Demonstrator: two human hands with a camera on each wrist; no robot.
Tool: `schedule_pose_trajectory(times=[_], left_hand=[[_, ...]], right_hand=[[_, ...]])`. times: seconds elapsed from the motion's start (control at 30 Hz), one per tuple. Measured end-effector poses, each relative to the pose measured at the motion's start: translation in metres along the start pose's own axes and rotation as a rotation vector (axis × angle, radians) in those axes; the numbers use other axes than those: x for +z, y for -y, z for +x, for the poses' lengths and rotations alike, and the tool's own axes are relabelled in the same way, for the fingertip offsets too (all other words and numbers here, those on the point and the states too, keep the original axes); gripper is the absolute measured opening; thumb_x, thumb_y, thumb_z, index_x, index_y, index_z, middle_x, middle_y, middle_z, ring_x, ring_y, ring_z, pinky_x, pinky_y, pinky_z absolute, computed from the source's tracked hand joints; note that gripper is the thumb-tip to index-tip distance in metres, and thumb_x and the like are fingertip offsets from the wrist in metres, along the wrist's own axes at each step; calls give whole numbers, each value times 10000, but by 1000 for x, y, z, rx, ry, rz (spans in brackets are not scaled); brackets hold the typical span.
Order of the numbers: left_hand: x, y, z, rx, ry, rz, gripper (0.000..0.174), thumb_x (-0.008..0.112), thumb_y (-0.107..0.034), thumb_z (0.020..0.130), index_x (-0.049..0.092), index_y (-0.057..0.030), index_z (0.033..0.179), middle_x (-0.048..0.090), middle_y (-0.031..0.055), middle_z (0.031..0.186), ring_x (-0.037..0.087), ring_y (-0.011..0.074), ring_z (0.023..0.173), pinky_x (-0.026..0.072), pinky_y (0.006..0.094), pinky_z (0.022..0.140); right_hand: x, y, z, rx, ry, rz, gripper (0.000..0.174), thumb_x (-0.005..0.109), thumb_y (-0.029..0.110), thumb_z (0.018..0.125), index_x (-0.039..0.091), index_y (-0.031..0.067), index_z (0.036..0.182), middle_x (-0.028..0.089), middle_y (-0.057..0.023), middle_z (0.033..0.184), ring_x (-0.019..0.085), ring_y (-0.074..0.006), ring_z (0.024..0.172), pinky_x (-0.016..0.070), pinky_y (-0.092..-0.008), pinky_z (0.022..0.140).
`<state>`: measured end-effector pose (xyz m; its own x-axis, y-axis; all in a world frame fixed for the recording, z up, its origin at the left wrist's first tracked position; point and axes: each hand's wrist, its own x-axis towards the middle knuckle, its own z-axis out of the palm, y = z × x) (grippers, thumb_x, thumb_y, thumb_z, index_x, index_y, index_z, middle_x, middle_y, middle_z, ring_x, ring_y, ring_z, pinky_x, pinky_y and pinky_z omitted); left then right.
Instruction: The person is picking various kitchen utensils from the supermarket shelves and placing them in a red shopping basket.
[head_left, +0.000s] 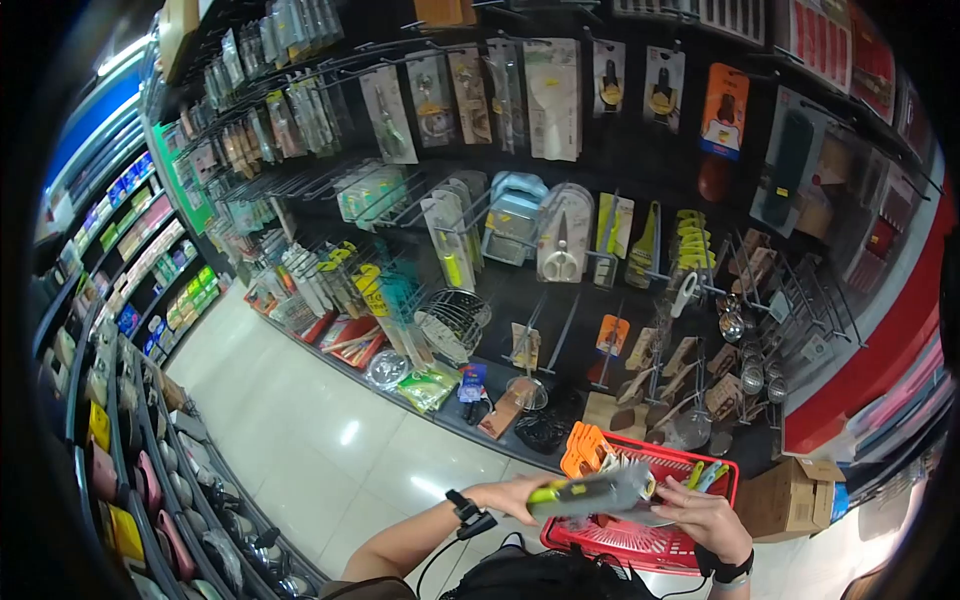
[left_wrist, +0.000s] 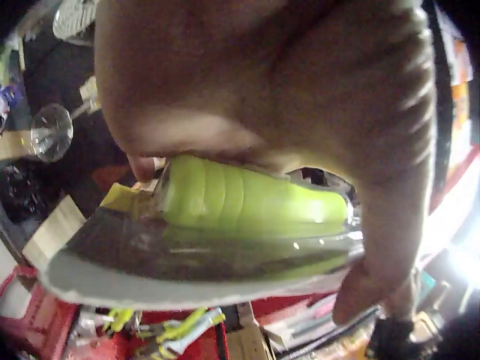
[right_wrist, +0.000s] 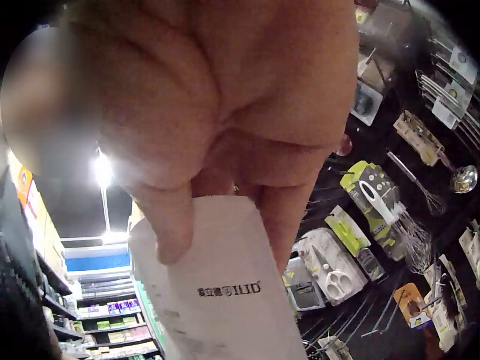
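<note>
A flat package (head_left: 600, 492) with a lime-green handle (left_wrist: 240, 199) under clear plastic lies across both hands, above the red basket (head_left: 600, 540). At its green end my left hand (head_left: 512, 496) grips it, fingers over the handle and thumb at the card's edge. My right hand (head_left: 703, 517) pinches the other end; in the right wrist view its thumb (right_wrist: 174, 234) lies on the printed white card (right_wrist: 232, 300), with fingers behind. What tool the handle belongs to is hidden. Orange-carded items (head_left: 585, 450) and green-handled tools (head_left: 706, 474) are in the basket.
A wall rack ahead holds hanging kitchen tools, including carded scissors (head_left: 563, 240) and whisks (right_wrist: 409, 232). A cardboard box (head_left: 785, 505) stands right of the basket. Stocked shelves (head_left: 150, 455) line the left side, with a tiled floor (head_left: 300, 400) between.
</note>
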<state>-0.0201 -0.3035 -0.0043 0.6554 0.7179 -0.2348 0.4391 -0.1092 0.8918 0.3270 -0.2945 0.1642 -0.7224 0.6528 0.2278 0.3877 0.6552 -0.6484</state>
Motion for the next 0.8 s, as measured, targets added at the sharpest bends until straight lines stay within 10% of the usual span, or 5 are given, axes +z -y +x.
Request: schedule_pose_trajectory(times=[0.13,0.33,0.8], left_hand=[[-53,32,-49,-12,-788,225,995,788,-294,529,321,-57,1374,436,226,1285,427,385,1180,344,414,1007],[-162,24,-85,-713,-1698,524,1076,792,-274,473,264,-199,1407,442,180,1077,409,361,1074,258,554,906],[-269,39,-81,-874,-1898,538,1017,790,-277,521,287,-206,1402,431,174,1066,409,368,1032,296,529,873]], right_hand=[[4,-5,-2,84,-172,35,242,643,-47,724,686,20,952,669,-148,1001,647,-272,969,528,-321,828],[17,-15,-4,180,-307,-88,147,632,1,768,676,-20,907,681,-152,900,680,-262,791,536,-298,698],[42,-15,-15,390,-309,13,177,591,-23,795,663,-38,957,686,-161,896,686,-209,834,522,-265,730]])
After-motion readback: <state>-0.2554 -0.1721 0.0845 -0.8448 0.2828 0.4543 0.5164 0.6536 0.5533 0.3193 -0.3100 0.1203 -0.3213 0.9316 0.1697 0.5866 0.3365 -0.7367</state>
